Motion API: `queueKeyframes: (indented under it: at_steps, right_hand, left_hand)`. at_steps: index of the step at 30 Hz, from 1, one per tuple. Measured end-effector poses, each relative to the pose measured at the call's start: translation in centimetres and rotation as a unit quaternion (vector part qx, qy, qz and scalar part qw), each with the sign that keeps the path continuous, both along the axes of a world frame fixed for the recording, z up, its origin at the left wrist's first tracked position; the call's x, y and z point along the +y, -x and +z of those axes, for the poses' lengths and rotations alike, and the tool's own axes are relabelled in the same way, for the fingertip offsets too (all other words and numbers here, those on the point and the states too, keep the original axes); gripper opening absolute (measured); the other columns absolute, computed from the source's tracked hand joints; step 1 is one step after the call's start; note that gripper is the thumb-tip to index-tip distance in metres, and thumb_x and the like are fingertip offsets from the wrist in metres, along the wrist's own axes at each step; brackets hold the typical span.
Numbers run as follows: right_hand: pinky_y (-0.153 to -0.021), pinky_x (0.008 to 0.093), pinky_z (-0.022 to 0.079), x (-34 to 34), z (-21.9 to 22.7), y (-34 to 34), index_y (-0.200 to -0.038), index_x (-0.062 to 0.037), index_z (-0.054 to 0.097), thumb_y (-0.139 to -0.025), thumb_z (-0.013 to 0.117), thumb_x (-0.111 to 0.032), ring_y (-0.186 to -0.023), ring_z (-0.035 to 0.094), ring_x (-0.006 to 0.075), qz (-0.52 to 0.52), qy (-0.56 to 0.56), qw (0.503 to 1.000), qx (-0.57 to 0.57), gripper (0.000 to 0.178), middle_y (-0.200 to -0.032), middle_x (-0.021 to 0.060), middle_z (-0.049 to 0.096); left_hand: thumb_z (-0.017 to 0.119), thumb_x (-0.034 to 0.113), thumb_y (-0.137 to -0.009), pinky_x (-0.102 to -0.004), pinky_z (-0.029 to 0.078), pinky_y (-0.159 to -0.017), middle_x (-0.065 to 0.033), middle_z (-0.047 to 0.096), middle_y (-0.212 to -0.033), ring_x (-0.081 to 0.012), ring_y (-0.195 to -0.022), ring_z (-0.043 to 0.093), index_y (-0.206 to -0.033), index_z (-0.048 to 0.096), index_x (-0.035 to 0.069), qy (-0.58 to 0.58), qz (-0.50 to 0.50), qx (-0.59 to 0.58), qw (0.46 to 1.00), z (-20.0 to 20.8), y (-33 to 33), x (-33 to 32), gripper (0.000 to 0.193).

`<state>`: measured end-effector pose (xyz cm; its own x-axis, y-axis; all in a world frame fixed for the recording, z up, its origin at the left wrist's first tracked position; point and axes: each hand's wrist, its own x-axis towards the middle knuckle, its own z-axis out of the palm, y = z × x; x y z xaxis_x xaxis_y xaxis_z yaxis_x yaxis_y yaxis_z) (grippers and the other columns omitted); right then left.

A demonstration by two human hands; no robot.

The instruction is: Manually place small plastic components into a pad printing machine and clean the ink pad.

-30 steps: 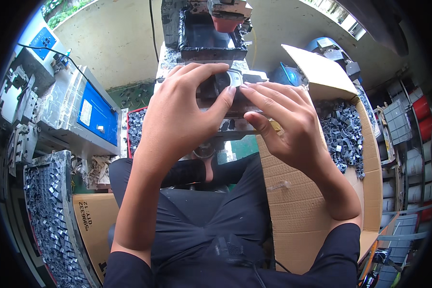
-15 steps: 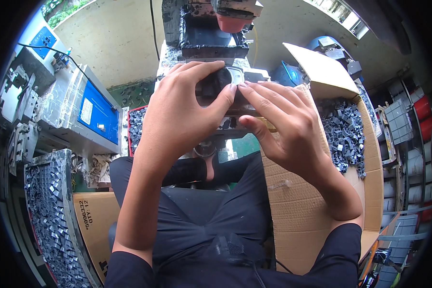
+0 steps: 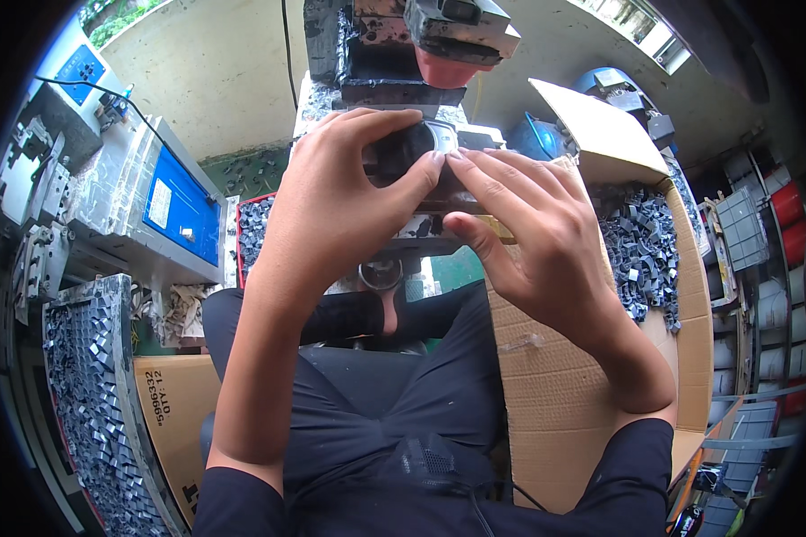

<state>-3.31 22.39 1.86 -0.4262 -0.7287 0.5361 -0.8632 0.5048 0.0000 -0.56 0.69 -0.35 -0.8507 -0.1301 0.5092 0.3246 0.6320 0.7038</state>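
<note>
A small curved piece, pale grey with a dark side [image 3: 443, 137], sits at the machine's front, by a dark holder partly hidden behind my fingers. My left hand [image 3: 336, 188] curls around its left side, with forefinger at the far edge and thumb at the near edge, pinching it. The fingertips of my right hand [image 3: 533, 215] rest at the piece's near right corner; these fingers are stretched out and the thumb stands apart. Above and beyond both hands hangs the machine's pinkish-red pad [image 3: 452, 70], over a dark inky tray [image 3: 390, 92].
To my right stands an open cardboard box [image 3: 555, 394] with many small dark curved pieces [image 3: 645, 251]. A rack of similar pieces [image 3: 90, 385] is at the left, beside a closed carton [image 3: 175, 403]. A metal cabinet with a blue panel [image 3: 181, 206] stands farther left.
The pinkish-red pad and its head have come nearer and lower, shifting slightly right, and now cover more of the tray. My hands stay almost in place on the piece.
</note>
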Motion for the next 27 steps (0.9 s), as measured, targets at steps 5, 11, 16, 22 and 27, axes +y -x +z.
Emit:
queueKeyframes:
  at_steps: [5, 11, 16, 22, 27]
  right_hand:
    - [-0.104, 0.0442, 0.049, 0.01, 0.14, -0.02, -0.133, -0.0042, 0.073, -0.099, 0.073, -0.03, -0.123, 0.069, 0.0336, -0.007, -0.003, 1.0, 0.0, 0.042, -0.128, 0.0173, 0.075]
    - [-0.1, 0.0447, 0.051, -0.14, -0.24, 0.38, -0.123, 0.0004, 0.075, -0.095, 0.076, -0.027, -0.117, 0.071, 0.0316, 0.006, 0.016, 0.999, 0.03, 0.039, -0.121, 0.0159, 0.077]
    - [-0.101, 0.0444, 0.051, -0.04, -0.22, 0.39, -0.124, -0.0016, 0.075, -0.096, 0.076, -0.026, -0.117, 0.071, 0.0298, 0.004, 0.021, 1.0, 0.018, 0.038, -0.122, 0.014, 0.077]
    - [-0.1, 0.0444, 0.051, -0.11, -0.29, 0.34, -0.124, -0.0008, 0.075, -0.095, 0.076, -0.026, -0.117, 0.071, 0.0305, 0.004, 0.02, 0.999, 0.029, 0.038, -0.123, 0.0145, 0.077]
    - [-0.1, 0.045, 0.051, 0.01, -0.28, 0.39, -0.123, 0.0018, 0.074, -0.094, 0.077, -0.026, -0.117, 0.071, 0.0321, 0.009, 0.011, 0.999, 0.041, 0.04, -0.123, 0.0168, 0.076]
  left_hand:
    - [0.082, 0.02, -0.09, -0.035, 0.056, -0.099, -0.0165, 0.077, -0.118, -0.0238, -0.11, 0.075, -0.124, 0.076, 0.001, 0.006, 0.01, 0.003, 1.0, -0.14, 0.06, 0.09, 0.039]
    - [0.082, 0.022, -0.09, -0.035, 0.057, -0.098, -0.0165, 0.077, -0.117, -0.0238, -0.108, 0.075, -0.125, 0.076, 0.001, 0.012, 0.016, 0.008, 1.0, -0.27, 0.11, 0.04, 0.041]
    - [0.082, 0.024, -0.09, -0.0354, 0.058, -0.097, -0.0168, 0.078, -0.115, -0.0238, -0.107, 0.076, -0.127, 0.075, 0.001, 0.018, 0.022, 0.001, 1.0, -0.09, 0.04, 0.19, 0.044]
    - [0.082, 0.023, -0.09, -0.0342, 0.058, -0.093, -0.015, 0.079, -0.111, -0.0214, -0.102, 0.077, -0.127, 0.074, 0.0, 0.018, 0.029, -0.003, 0.999, -0.37, 0.27, 0.08, 0.044]
    - [0.081, 0.02, -0.091, -0.0328, 0.058, -0.09, -0.0137, 0.079, -0.108, -0.019, -0.098, 0.077, -0.127, 0.072, 0.0, 0.004, 0.015, 0.002, 1.0, -0.38, 0.53, 0.09, 0.042]
